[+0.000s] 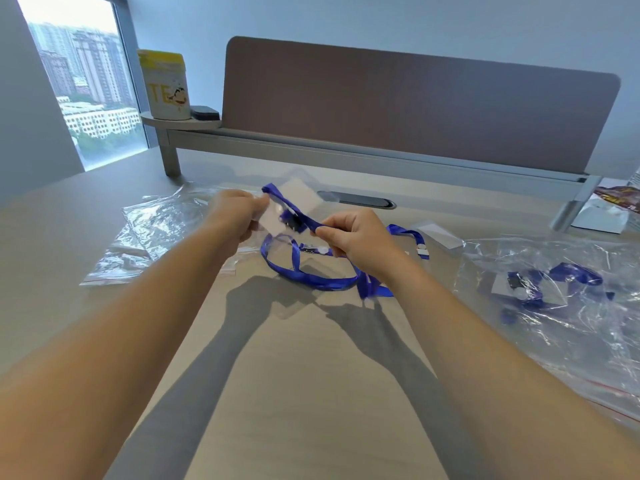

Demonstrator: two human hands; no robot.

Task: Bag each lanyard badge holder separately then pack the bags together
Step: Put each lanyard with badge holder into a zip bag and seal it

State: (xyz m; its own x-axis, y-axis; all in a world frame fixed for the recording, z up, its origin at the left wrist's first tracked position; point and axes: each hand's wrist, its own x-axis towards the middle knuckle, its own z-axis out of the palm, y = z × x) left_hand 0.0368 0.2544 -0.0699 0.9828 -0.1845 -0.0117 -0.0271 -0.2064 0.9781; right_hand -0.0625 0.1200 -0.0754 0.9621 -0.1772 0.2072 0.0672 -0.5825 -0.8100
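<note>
Above the desk, my left hand [234,216] pinches the edge of a clear badge holder [277,216] with a black clip. My right hand [349,237] pinches its blue lanyard [308,275], whose loop trails down onto the desk. A second badge holder [438,235] with a blue strap lies on the desk just right of my right hand. At the right, a large clear bag [554,292] holds a bagged blue lanyard with its badge holder [530,285]. Empty clear zip bags [152,233] lie at the left.
A brown divider panel [415,102] stands along the desk's back edge, with a dark cable slot [356,199] in front of it. A yellow-and-white canister [165,85] sits on a small shelf at back left. Printed packets [613,206] lie at the far right.
</note>
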